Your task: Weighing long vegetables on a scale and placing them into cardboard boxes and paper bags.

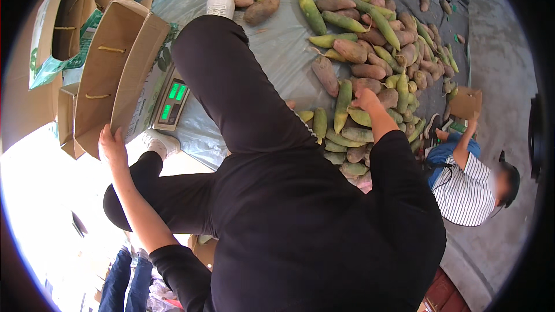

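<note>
My left hand (111, 145) grips the near lower edge of an open cardboard box (103, 75) with rope handles. The box looks to have nothing in the part of it that shows, and it leans over a scale (171, 101) with a lit green display. On the right, my right hand (366, 100) reaches into a large heap with its fingers curled. Long green radishes, such as the green radish (343, 104) beside my fingers, lie mixed with brownish-red root vegetables (368, 71). My fingertips are partly hidden among them.
More open cardboard boxes (58, 29) stand at the far left. A plastic sheet (277, 52) covers the floor under the heap. At the right, a person in a striped shirt (465, 190) holds a cardboard piece (466, 103). Another person's blue trousers (124, 283) show at lower left.
</note>
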Demonstrator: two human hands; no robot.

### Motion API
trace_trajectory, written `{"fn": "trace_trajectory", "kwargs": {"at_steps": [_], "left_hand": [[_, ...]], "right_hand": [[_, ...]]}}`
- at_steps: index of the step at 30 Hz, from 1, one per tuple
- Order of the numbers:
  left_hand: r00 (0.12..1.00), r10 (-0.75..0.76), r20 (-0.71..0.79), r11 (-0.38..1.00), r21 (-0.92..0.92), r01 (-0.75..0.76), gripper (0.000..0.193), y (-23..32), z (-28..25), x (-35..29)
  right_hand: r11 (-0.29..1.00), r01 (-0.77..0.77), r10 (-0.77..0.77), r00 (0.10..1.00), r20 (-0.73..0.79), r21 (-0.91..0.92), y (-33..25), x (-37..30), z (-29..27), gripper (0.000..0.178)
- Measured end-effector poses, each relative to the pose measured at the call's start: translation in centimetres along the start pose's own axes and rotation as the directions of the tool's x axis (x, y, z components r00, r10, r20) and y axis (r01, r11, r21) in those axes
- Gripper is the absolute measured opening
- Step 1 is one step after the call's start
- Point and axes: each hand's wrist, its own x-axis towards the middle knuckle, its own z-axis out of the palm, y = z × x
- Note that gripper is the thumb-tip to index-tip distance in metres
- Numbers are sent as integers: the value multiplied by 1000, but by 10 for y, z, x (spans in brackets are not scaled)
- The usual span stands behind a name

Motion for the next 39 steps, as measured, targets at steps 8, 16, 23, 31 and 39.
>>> {"fn": "trace_trajectory", "kwargs": {"at_steps": [8,16,23,31,39], "left_hand": [[999,-25,-43,997,-74,22,28,36,0,1],[993,-118,4,987,-108,118,24,22,2,-2],[985,-168,36,985,-29,169,24,37,-9,-5],[976,-187,111,978,-77,196,24,41,-19,-7],[973,-193,127,977,-63,202,18,44,-25,-7]], "right_hand": [[890,-116,107,993,-45,-440,-14,-56,36,42],[876,4,11,999,30,-482,-20,-49,30,28],[939,35,-87,987,-136,-342,-30,-36,13,24],[957,273,-195,860,-472,102,-49,-13,-17,25],[522,715,-241,647,-723,466,-186,-68,-121,22]]}}
